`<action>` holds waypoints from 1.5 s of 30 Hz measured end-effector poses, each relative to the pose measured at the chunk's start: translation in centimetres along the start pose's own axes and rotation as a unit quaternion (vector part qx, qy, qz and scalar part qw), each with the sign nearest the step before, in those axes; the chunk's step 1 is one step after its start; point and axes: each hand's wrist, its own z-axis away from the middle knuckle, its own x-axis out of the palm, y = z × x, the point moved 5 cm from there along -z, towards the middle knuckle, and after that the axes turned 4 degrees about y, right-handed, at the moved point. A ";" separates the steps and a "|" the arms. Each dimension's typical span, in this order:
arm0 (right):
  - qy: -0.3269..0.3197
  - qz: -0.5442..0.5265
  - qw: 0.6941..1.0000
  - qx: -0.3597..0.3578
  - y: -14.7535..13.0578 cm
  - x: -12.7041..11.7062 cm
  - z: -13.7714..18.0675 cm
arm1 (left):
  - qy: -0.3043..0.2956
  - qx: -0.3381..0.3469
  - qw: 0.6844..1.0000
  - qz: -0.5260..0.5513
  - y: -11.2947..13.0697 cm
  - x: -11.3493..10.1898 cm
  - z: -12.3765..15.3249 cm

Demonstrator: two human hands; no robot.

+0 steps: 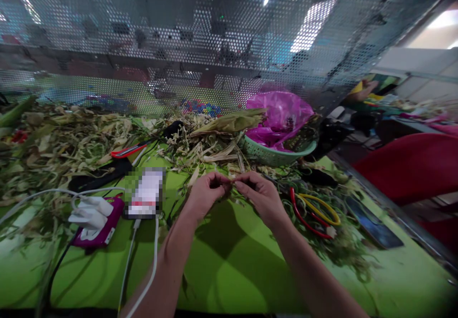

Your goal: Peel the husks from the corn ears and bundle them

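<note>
Over the green table (229,280), my left hand (204,195) and my right hand (262,197) meet almost fingertip to fingertip. Both are closed in a pinch. A tiny pale bit shows between the fingertips, too small to name. Just beyond them lie dry, pale husk strips (222,156) and a large folded dry husk (229,122). A green plastic basket (263,153) with a magenta plastic bag (279,112) in it stands behind my right hand.
Left are a heap of dry husks (86,136), a red box cutter (129,151), a blurred-out phone (146,195) and a purple power strip (113,220) with white plugs and cables. Right are red and yellow loops (322,208) and a dark flat panel (375,222). Perforated metal (171,31) stands behind.
</note>
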 end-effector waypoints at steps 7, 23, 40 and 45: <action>-0.002 0.086 0.994 -0.066 -0.2 0.4 -0.1 | 0.001 0.098 0.984 -0.146 1.2 0.1 0.3; 0.008 0.314 0.931 -0.188 -1.4 1.1 0.7 | 0.025 0.077 0.985 -0.154 1.0 -0.1 0.3; 0.027 0.215 0.961 -0.171 -1.8 1.1 0.8 | 0.001 0.031 0.993 -0.110 -0.1 0.1 0.1; 0.012 0.229 0.964 -0.137 -1.2 0.7 0.4 | 0.031 0.032 0.986 -0.159 0.5 -0.4 0.2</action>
